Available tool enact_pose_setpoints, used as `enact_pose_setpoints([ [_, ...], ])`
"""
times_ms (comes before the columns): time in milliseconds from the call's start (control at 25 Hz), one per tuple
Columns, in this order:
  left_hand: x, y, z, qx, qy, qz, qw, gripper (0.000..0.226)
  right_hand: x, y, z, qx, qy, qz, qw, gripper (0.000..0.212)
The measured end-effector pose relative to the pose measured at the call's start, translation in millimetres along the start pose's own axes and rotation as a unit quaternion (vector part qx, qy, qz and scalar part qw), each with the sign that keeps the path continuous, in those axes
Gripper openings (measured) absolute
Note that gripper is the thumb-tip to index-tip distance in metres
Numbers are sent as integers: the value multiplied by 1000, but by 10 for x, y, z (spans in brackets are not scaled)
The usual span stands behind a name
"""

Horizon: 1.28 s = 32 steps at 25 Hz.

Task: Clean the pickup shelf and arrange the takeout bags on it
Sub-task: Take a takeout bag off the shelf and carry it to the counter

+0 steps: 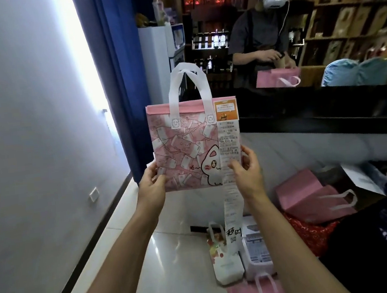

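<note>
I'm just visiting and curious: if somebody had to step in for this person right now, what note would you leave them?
Left hand grips the lower left edge of the pink cartoon-cat fabric takeout bag, held upright in the air. Right hand grips its right edge, pinching the long white paper receipt hanging off it.
Done: not clear; no shelf identifiable.
Left: place this bag, then the plain pink bags at right and the white printed bag on the floor.
</note>
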State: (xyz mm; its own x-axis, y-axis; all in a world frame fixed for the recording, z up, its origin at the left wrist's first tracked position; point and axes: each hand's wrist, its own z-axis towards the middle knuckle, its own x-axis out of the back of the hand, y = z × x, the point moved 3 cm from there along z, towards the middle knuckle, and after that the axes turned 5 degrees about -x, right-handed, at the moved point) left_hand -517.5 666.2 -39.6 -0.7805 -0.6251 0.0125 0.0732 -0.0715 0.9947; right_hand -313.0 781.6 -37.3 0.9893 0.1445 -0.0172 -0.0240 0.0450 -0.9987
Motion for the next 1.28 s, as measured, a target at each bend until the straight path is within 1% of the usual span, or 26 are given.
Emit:
enact_pose_setpoints([
  [120,-133,4,622,4,-14,3,1000,38,-152,-33,567,0,18,9,1000,44],
  [240,-353,8,1316,-14,-26,12,999,35,-277,-20,1251,6,36,27,999,46],
  [400,-773,40,2185,-28,-32,26,999,27,-356,-32,2167,9,43,45,998,47],
  [600,-1231,-19,3097,-48,-29,26,998,36,-441,-80,3253,29,46,42,998,48],
  [760,-1395,-134,3614,-41,-32,27,998,36,-566,13,3820,41,27,24,998,48],
  [920,-1578,-285,4125,-29,-38,22,999,36,-632,142,4362,39,40,24,998,43],
  [1080,-1714,-472,4659,-25,-45,29,998,45,-756,264,4821,33,48,21,998,41],
  [1280,-1792,-590,5256,-19,-36,42,998,57,-970,347,5234,33,52,11,998,41],
])
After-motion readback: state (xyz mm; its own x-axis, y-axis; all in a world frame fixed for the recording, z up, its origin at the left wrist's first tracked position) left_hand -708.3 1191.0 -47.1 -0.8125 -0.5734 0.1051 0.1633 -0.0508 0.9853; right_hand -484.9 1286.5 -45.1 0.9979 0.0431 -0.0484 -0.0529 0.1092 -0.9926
